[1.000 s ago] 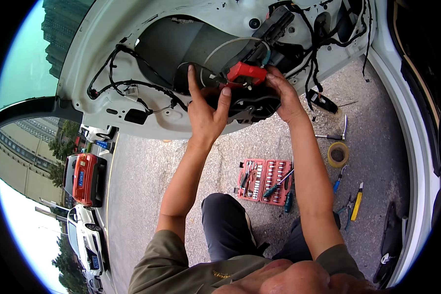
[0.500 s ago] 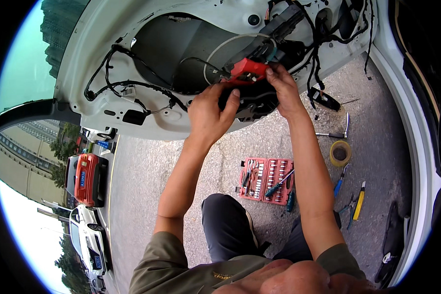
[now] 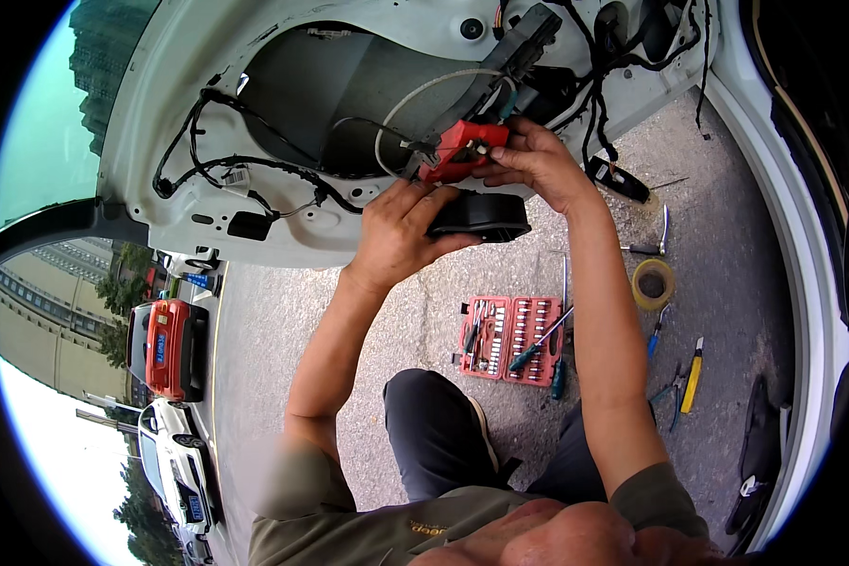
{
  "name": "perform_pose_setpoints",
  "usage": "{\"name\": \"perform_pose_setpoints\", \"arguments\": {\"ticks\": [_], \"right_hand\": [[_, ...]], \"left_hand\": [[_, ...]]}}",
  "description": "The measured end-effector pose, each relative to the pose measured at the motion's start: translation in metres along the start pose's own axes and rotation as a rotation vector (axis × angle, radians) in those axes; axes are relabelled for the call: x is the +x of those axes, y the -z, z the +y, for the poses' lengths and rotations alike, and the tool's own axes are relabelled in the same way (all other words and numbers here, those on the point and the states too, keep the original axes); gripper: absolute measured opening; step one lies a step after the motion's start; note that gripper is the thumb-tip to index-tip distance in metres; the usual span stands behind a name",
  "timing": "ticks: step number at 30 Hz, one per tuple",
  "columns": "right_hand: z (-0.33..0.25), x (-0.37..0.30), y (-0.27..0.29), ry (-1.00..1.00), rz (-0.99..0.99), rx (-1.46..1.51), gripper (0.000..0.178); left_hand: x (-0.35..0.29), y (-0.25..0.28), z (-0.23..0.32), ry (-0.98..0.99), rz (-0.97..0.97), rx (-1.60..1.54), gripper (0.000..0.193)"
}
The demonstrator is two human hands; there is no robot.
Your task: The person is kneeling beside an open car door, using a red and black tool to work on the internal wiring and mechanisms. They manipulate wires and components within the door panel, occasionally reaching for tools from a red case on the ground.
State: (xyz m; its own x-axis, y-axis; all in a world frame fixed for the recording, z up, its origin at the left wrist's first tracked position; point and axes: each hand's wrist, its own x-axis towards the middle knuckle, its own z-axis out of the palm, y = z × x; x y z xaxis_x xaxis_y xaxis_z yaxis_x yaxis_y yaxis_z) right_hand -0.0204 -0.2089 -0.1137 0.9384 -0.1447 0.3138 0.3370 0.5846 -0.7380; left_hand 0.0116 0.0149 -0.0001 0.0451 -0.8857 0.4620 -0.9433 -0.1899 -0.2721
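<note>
My left hand (image 3: 396, 231) is closed on a black ring-shaped plastic part (image 3: 483, 213) at the lower edge of an opened car door (image 3: 297, 226). Just above that part sits a red plastic piece (image 3: 455, 156) with small pale fittings. My right hand (image 3: 543, 168) pinches the red piece at its right end. A grey cable loop (image 3: 379, 141) curves up from beside it, and a dark bar-shaped assembly (image 3: 524, 42) rises behind. Whether the black part and the red piece are joined cannot be seen.
Black wiring harnesses (image 3: 602, 90) hang across the door panel. On the ground lie a red socket set case (image 3: 507, 330), a tape roll (image 3: 653, 284), a ratchet wrench (image 3: 665, 231), a yellow utility knife (image 3: 692, 377) and pliers (image 3: 668, 391). Parked cars (image 3: 165, 349) stand at left.
The black part has turned and come down out from the door's edge with my left hand. The red piece has tilted and shifted slightly left and down, with my right hand still on it.
</note>
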Motion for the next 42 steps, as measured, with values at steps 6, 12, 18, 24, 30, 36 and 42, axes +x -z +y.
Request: {"name": "perform_pose_setpoints", "arguments": {"ticks": [6, 12, 18, 24, 30, 36, 42], "right_hand": [[0.001, 0.002, -0.004, 0.075, 0.012, -0.083, 0.048], [-0.015, -0.001, 0.002, 0.104, 0.081, -0.490, 0.056], [-0.009, 0.000, -0.005, 0.082, 0.126, -0.368, 0.051], [0.005, -0.003, 0.020, 0.085, -0.001, 0.008, 0.052], [0.008, 0.003, 0.018, 0.080, -0.065, 0.110, 0.055], [0.000, 0.003, 0.010, 0.084, -0.031, -0.128, 0.046], [-0.001, 0.004, 0.001, 0.145, 0.026, -0.173, 0.049]], "left_hand": [[-0.004, 0.009, 0.001, -0.067, 0.021, -0.078, 0.064], [-0.005, 0.005, 0.002, -0.098, 0.016, -0.101, 0.066], [-0.010, 0.000, -0.004, -0.066, 0.020, -0.085, 0.067], [-0.010, -0.005, -0.010, 0.025, 0.013, -0.111, 0.067], [-0.012, -0.008, -0.016, 0.022, 0.031, -0.134, 0.067], [-0.006, -0.006, -0.010, 0.173, 0.012, -0.169, 0.086], [-0.009, -0.010, -0.012, 0.283, 0.018, -0.232, 0.116]]}}
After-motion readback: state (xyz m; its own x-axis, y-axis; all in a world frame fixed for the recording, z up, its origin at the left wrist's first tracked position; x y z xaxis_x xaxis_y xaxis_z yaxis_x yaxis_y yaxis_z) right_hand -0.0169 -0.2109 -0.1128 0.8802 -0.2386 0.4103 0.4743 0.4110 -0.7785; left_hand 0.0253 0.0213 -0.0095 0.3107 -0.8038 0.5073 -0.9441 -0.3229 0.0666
